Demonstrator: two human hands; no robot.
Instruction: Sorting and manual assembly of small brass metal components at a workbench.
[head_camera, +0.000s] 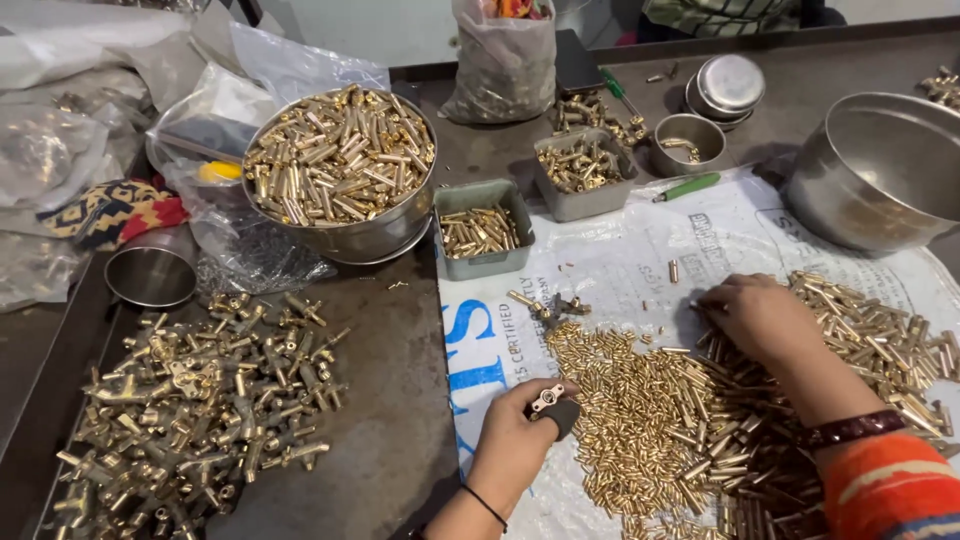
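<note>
My left hand is closed around a small dark tool with a metal piece on top, at the left edge of a heap of small brass pins. My right hand rests palm down on the white printed sack, fingers curled at the edge of a pile of longer brass tubes. Whether its fingers pinch a piece is hidden. A dark bangle and an orange sleeve show on my right forearm.
A big steel bowl of brass tubes stands at the back, with two grey trays of brass parts. Brass fittings lie in a pile at left. An empty steel bowl, small steel cups, plastic bags and a green-handled tool surround the sack.
</note>
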